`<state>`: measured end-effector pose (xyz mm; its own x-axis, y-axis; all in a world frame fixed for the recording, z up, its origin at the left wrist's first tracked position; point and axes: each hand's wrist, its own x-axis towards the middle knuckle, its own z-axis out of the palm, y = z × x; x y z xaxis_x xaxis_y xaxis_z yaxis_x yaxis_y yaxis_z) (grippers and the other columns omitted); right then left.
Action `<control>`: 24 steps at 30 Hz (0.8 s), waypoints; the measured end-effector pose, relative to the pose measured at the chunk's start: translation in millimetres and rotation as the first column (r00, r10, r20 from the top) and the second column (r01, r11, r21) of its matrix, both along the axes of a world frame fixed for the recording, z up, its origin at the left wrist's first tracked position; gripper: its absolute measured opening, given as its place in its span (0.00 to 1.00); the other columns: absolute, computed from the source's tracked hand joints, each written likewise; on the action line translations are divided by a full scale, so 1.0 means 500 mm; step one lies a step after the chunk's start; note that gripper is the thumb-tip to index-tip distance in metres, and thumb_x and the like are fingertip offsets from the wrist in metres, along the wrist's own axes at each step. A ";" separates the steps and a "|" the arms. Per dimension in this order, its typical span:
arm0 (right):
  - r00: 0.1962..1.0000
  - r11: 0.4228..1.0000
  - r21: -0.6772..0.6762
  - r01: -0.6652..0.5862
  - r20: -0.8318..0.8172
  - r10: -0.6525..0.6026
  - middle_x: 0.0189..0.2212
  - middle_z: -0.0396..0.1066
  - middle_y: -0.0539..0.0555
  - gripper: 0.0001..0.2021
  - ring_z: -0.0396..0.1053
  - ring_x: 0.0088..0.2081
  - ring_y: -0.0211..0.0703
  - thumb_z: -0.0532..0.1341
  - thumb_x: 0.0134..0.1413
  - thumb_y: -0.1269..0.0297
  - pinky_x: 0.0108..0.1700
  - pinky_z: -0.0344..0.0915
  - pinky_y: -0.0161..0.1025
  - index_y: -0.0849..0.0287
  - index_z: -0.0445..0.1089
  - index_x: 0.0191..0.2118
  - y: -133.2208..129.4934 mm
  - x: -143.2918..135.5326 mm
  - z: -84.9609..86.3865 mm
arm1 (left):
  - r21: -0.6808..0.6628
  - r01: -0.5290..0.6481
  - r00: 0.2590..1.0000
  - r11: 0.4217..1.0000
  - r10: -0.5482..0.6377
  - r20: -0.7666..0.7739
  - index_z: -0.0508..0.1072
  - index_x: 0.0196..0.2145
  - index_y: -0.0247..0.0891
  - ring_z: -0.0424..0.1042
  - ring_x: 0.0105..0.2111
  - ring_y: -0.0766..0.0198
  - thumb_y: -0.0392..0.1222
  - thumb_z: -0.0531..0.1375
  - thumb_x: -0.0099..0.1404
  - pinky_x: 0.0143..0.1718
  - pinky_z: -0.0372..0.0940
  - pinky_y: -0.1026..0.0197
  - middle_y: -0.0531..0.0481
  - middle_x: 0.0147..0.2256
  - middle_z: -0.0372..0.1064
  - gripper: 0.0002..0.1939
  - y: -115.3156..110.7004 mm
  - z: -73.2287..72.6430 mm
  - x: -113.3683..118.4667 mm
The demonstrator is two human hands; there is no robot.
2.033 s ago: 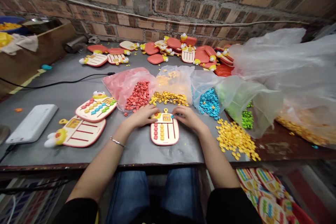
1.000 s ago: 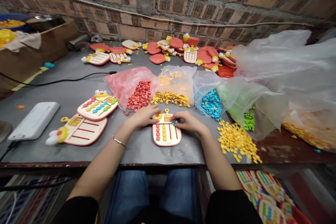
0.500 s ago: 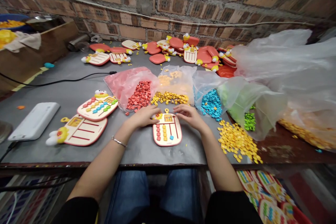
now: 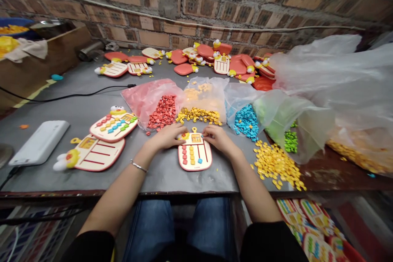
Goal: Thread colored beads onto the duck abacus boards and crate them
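Note:
A cream toy board [image 4: 187,165] with a red rim lies on the table in front of me. Its left slot carries red beads [image 4: 184,156], the one beside it yellow beads [image 4: 192,155], and a lone blue bead [image 4: 199,161] sits low in the third. The rightmost slot shows no beads. My left hand [image 4: 167,136] grips the board's upper left, by its yellow duck-like head, which the fingers partly cover. At the upper right, my right hand [image 4: 218,137] pinches a small blue bead between thumb and fingertips, close over the slots' top ends.
Behind the board lie open bags of red pieces [image 4: 162,110], yellow pieces [image 4: 201,115], blue pieces [image 4: 246,120] and green pieces [image 4: 290,141]. A loose yellow heap [image 4: 276,163] is to the right. Two boards [image 4: 101,155] overlap at left near a white power bank [image 4: 39,142]. More boards [image 4: 239,64] pile along the wall.
The fingers of my right hand have closed into a pinch at the board's upper right, and a blue bead now shows at their tips. My left hand stays on the board.

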<state>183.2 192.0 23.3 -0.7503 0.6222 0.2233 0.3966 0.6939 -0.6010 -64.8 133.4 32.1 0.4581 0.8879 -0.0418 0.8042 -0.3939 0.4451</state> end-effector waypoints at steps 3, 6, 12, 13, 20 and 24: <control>1.000 1.000 -0.002 0.009 -0.010 -0.009 0.30 0.67 0.52 0.06 0.65 0.32 0.39 0.59 0.54 0.77 0.34 0.60 0.34 0.61 0.67 0.28 0.000 0.001 0.000 | -0.002 -0.008 1.000 1.000 0.008 -0.003 0.68 0.47 0.43 0.66 0.44 0.58 0.46 0.59 0.63 0.43 0.60 0.60 0.49 0.42 0.66 0.15 -0.002 0.003 0.001; 1.000 1.000 0.009 0.000 -0.010 0.000 0.29 0.66 0.52 0.08 0.64 0.31 0.38 0.59 0.54 0.76 0.34 0.59 0.34 0.60 0.66 0.26 0.000 0.001 0.001 | -0.007 -0.016 1.000 1.000 0.016 -0.007 0.68 0.47 0.42 0.66 0.44 0.57 0.46 0.59 0.63 0.42 0.60 0.60 0.49 0.42 0.66 0.14 -0.003 0.005 0.003; 0.999 1.000 0.006 0.017 -0.039 -0.017 0.31 0.66 0.53 0.09 0.64 0.33 0.39 0.58 0.53 0.77 0.36 0.60 0.34 0.60 0.65 0.25 -0.004 -0.010 -0.008 | -0.013 -0.026 1.000 1.000 0.026 -0.011 0.68 0.47 0.43 0.66 0.44 0.57 0.45 0.59 0.63 0.43 0.61 0.60 0.49 0.43 0.66 0.15 -0.004 0.007 0.004; 0.999 1.000 -0.001 0.020 -0.038 -0.020 0.31 0.67 0.53 0.09 0.64 0.33 0.39 0.58 0.53 0.78 0.36 0.60 0.34 0.61 0.65 0.25 -0.005 -0.010 -0.008 | -0.012 -0.027 1.000 1.000 0.027 -0.011 0.68 0.47 0.43 0.66 0.44 0.57 0.45 0.60 0.63 0.43 0.61 0.60 0.49 0.43 0.66 0.15 -0.004 0.007 0.004; 0.990 0.973 -0.191 -0.128 0.030 0.137 0.29 0.68 0.51 0.05 0.63 0.30 0.38 0.61 0.53 0.72 0.33 0.58 0.33 0.61 0.68 0.27 -0.011 0.008 0.028 | -0.006 -0.030 0.999 1.000 0.030 -0.011 0.69 0.47 0.44 0.66 0.44 0.58 0.45 0.60 0.63 0.43 0.60 0.60 0.49 0.42 0.66 0.14 -0.004 0.007 0.003; 0.989 0.958 -0.250 -0.138 0.024 0.149 0.28 0.68 0.50 0.03 0.63 0.30 0.38 0.62 0.52 0.71 0.33 0.57 0.33 0.61 0.68 0.28 -0.018 0.000 0.031 | -0.006 -0.034 0.999 0.999 0.034 -0.013 0.69 0.47 0.43 0.66 0.44 0.57 0.45 0.60 0.62 0.41 0.60 0.60 0.49 0.43 0.66 0.15 -0.004 0.005 0.003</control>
